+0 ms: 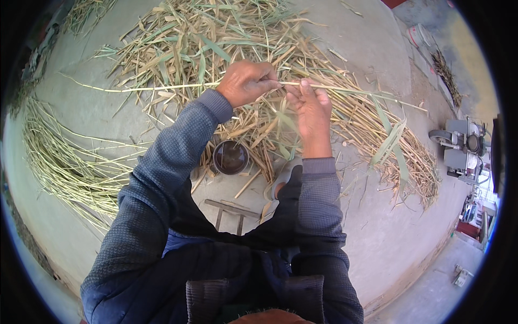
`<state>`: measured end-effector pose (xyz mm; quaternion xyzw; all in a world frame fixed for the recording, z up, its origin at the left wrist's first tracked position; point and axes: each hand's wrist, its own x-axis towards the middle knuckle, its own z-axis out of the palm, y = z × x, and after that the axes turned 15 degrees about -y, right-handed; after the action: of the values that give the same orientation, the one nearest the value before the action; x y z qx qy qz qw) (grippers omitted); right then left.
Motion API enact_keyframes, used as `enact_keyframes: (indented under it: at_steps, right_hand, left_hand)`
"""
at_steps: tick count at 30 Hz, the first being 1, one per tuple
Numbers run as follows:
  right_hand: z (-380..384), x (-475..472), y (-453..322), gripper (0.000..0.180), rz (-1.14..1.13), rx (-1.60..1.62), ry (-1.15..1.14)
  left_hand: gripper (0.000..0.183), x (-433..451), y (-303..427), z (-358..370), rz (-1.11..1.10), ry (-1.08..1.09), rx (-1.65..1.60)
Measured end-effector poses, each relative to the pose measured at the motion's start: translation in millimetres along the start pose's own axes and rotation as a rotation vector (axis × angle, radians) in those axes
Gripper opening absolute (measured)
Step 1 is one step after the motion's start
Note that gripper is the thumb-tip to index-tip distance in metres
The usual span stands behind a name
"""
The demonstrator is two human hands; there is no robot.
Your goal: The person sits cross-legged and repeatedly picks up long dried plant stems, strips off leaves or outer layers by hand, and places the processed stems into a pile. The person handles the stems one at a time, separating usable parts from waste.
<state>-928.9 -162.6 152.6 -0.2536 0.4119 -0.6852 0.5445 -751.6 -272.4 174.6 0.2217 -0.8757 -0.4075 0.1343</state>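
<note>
A long, thin reed stalk (162,88) runs almost level across the view in front of me. My left hand (246,83) pinches it near its middle, back of the hand upward. Close beside, my right hand (311,106) grips the same stalk between thumb and fingers, palm turned up. To the left the stalk is peeled, pale and tapering. Toward its right end, long green leaves (390,139) hang from it. Under both hands spreads a heap of dry leaves and husks (190,52). A bundle of unstripped stalks (376,125) lies to the right.
Peeled pale stalks (77,170) lie bunched at the left. A dark round bowl of liquid (230,157) stands between my feet, near a wooden stool-like frame (232,208). Farther right are a wheeled vehicle (465,141) and a white bucket (421,35) on the concrete floor (388,239).
</note>
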Motion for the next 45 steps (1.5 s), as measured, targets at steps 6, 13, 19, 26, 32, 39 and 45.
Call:
enact_keyframes:
  at_steps: [6,13,19,26,32,39,45]
  right_hand:
    - [-29,-4,-28,0.030,0.006,-0.026,0.072]
    - [-35,-4,-26,0.032,0.111,-0.091,-0.001]
    - [-44,-11,-23,0.027,0.389,-0.449,-0.151]
    - [-49,-13,-10,0.038,0.350,-1.613,-0.015]
    - [-24,-3,-7,0.030,0.120,0.060,-0.151]
    - [-14,1,7,0.020,0.135,0.031,0.073]
    - [-28,1,3,0.021,0.138,0.008,0.211]
  left_hand:
    - [0.018,-13,-23,-31,-0.080,-0.166,-0.114]
    - [0.017,-14,-24,-39,-0.166,-0.173,-0.145]
    - [0.017,-10,-27,-44,-0.106,0.094,0.048]
    - [0.018,-13,-25,-49,-0.101,-0.016,0.018]
    - [0.017,-16,-20,-47,-0.140,-0.210,-0.084]
    - [0.017,-11,-14,-12,0.129,-0.026,0.475]
    - [0.010,-7,-9,-25,0.008,0.397,-0.162]
